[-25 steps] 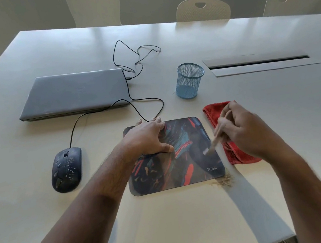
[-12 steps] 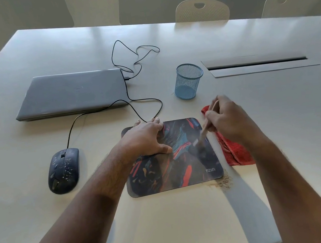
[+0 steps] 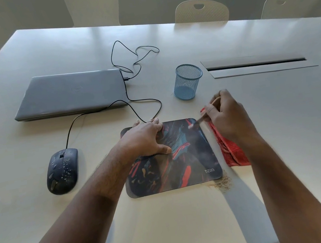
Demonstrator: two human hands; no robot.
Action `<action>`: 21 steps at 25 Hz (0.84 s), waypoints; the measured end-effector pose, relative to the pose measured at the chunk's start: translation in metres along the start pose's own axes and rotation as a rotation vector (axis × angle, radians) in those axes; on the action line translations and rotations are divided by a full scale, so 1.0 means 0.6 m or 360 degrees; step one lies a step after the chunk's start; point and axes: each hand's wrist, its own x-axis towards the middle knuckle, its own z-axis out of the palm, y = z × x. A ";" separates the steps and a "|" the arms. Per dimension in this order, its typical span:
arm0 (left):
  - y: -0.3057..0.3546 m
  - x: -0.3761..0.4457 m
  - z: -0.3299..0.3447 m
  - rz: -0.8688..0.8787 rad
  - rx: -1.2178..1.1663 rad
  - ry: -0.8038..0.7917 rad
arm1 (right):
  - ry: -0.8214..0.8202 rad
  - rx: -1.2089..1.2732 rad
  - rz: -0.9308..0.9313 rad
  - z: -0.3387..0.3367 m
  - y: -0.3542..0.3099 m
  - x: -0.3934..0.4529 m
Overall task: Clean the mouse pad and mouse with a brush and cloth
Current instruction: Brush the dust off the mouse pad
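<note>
A dark mouse pad [image 3: 189, 162] with red and teal streaks lies in front of me on the table. My left hand [image 3: 145, 138] presses flat on its upper left part. My right hand [image 3: 227, 116] grips a small brush [image 3: 196, 121], whose bristles touch the pad's far right corner. A red cloth [image 3: 234, 152] lies along the pad's right edge, partly under my right hand. The black wired mouse [image 3: 62, 171], speckled with light spots, sits to the left of the pad.
A small pile of sandy dust [image 3: 222, 182] lies off the pad's near right corner. A closed grey laptop [image 3: 70, 92] is at the back left, with the mouse cable [image 3: 144, 101] looping beside it. A blue mesh cup [image 3: 187, 82] stands behind the pad. Chairs line the far edge.
My right hand has carried the brush from the pad's lower right up to its far right corner. My left hand has stayed pressed on the pad.
</note>
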 end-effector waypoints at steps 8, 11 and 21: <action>-0.002 0.000 0.001 -0.0002 -0.0014 0.0012 | -0.0222 -0.0056 0.0068 0.005 -0.002 0.001; -0.002 0.001 0.001 -0.0006 -0.0018 0.0005 | 0.0102 0.0168 0.0051 0.021 -0.005 -0.006; -0.003 0.002 0.004 -0.0009 -0.0013 0.0012 | 0.0065 0.0286 0.0059 0.024 -0.009 0.005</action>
